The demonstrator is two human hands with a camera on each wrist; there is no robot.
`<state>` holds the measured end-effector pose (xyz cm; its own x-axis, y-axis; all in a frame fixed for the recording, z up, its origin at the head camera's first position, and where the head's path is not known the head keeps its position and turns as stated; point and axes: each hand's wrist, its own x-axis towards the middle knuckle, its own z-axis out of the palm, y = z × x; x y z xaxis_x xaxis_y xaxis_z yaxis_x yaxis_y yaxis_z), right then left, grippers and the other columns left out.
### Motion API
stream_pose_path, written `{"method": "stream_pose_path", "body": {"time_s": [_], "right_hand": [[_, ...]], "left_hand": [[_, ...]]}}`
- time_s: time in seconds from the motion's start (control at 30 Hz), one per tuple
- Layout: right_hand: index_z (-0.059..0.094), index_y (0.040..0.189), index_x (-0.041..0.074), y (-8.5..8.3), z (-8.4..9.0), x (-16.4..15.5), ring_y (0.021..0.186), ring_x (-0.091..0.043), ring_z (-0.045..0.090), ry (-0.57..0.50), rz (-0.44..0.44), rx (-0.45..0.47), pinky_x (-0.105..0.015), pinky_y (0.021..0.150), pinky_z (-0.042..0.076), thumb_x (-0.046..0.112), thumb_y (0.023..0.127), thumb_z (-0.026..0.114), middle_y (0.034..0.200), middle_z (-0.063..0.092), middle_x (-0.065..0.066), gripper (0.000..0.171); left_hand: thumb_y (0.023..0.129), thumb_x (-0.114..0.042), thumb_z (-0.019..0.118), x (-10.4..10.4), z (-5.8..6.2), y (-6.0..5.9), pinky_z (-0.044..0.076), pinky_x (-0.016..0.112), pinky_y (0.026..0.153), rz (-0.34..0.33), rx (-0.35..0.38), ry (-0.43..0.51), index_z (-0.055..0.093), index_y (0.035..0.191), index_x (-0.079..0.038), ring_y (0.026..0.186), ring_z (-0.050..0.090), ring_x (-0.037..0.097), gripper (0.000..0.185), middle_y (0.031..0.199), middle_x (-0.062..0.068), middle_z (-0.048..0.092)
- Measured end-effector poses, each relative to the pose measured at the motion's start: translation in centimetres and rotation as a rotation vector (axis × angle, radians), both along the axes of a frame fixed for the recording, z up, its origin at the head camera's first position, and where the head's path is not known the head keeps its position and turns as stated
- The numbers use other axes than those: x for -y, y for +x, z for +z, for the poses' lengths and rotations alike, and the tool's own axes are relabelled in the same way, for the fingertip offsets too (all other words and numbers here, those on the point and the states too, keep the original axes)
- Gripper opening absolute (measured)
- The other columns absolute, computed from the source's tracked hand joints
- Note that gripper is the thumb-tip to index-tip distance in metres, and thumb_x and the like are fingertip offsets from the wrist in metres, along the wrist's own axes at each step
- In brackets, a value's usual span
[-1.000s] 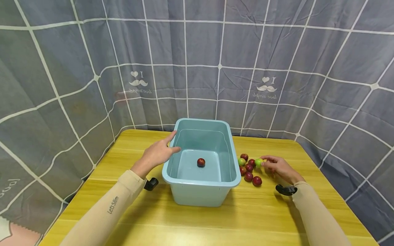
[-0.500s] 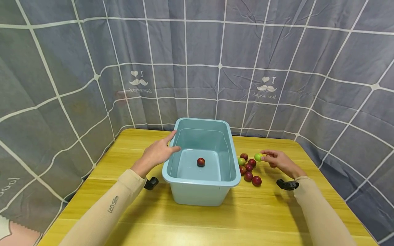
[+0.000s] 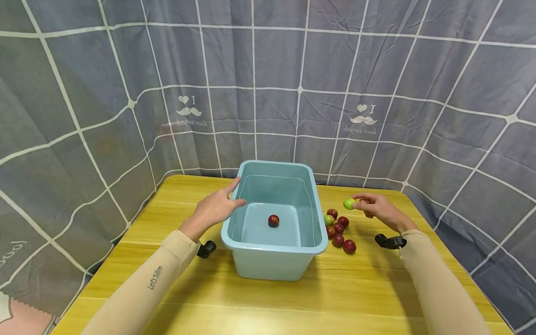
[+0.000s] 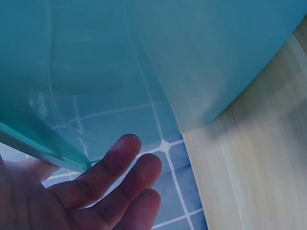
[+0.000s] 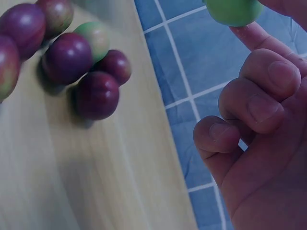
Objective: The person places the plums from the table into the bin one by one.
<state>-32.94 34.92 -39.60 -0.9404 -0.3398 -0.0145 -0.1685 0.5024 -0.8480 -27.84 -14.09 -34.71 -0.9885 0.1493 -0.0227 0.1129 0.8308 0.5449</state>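
A light blue plastic tub (image 3: 236,239) stands mid-table with one dark red fruit (image 3: 273,220) on its floor. My left hand (image 3: 217,207) rests with straight fingers against the tub's left rim (image 4: 43,143). My right hand (image 3: 374,208) pinches a small green fruit (image 3: 348,203) (image 5: 233,10) in its fingertips, lifted above the table to the right of the tub. Below it a cluster of several fruits (image 3: 337,228) (image 5: 79,67), mostly dark red with one greenish, lies beside the tub's right wall.
The yellow wooden table (image 3: 335,298) ends at a grey curtain with a white grid (image 3: 268,93) on the back and both sides. Black wrist-camera mounts sit by each forearm (image 3: 206,249) (image 3: 387,241).
My right hand has picked the green fruit off the cluster and raised it up and slightly left. The left hand and the tub have stayed put.
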Motion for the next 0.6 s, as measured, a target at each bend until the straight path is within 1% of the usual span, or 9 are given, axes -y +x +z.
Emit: {"method": "stream_pose_path", "body": {"time_s": [0.1,0.2,0.3,0.47,0.6], "right_hand": [[0.055,0.136,-0.002,-0.1,0.8,0.3,0.062,-0.023,0.041,-0.005,0.022,-0.026,-0.035,0.066,0.041,0.025,0.101,0.062,0.075,0.047,-0.003,0.045],[0.056,0.134,-0.003,-0.2,1.7,0.8,0.06,-0.025,0.041,-0.008,0.041,-0.051,-0.034,0.063,0.041,0.023,0.1,0.063,0.071,0.046,-0.004,0.044],[0.058,0.133,-0.001,-0.4,2.6,1.3,0.061,-0.025,0.042,0.012,0.054,-0.07,-0.031,0.062,0.041,0.024,0.1,0.064,0.072,0.047,-0.007,0.042],[0.06,0.132,0.002,-0.8,4.2,2.1,0.064,-0.022,0.045,0.038,0.069,-0.082,-0.03,0.062,0.042,0.025,0.099,0.065,0.074,0.049,-0.008,0.04],[0.061,0.131,0.003,-1.0,5.3,3.0,0.065,-0.024,0.044,0.046,0.093,-0.091,-0.03,0.061,0.042,0.026,0.099,0.065,0.075,0.05,-0.01,0.04]], "left_hand": [[0.095,-0.056,0.053,0.0,-0.1,-0.1,0.048,0.057,0.09,0.001,-0.003,-0.007,0.013,0.162,-0.039,0.134,0.052,0.042,0.08,0.159,0.012,0.041],[0.095,-0.057,0.052,0.0,-0.2,-0.1,0.049,0.055,0.087,0.001,-0.004,-0.019,0.013,0.162,-0.038,0.133,0.052,0.043,0.08,0.159,0.013,0.042],[0.094,-0.058,0.052,0.0,-0.2,-0.2,0.05,0.052,0.083,0.008,-0.003,-0.027,0.013,0.162,-0.038,0.131,0.054,0.042,0.081,0.158,0.013,0.043],[0.094,-0.057,0.052,0.1,-0.2,-0.3,0.05,0.052,0.082,0.009,0.002,-0.031,0.013,0.162,-0.039,0.131,0.053,0.043,0.08,0.158,0.013,0.043],[0.095,-0.057,0.051,0.0,-0.1,-0.3,0.05,0.051,0.082,0.008,0.002,-0.034,0.012,0.162,-0.039,0.132,0.053,0.043,0.08,0.158,0.013,0.042]]}}
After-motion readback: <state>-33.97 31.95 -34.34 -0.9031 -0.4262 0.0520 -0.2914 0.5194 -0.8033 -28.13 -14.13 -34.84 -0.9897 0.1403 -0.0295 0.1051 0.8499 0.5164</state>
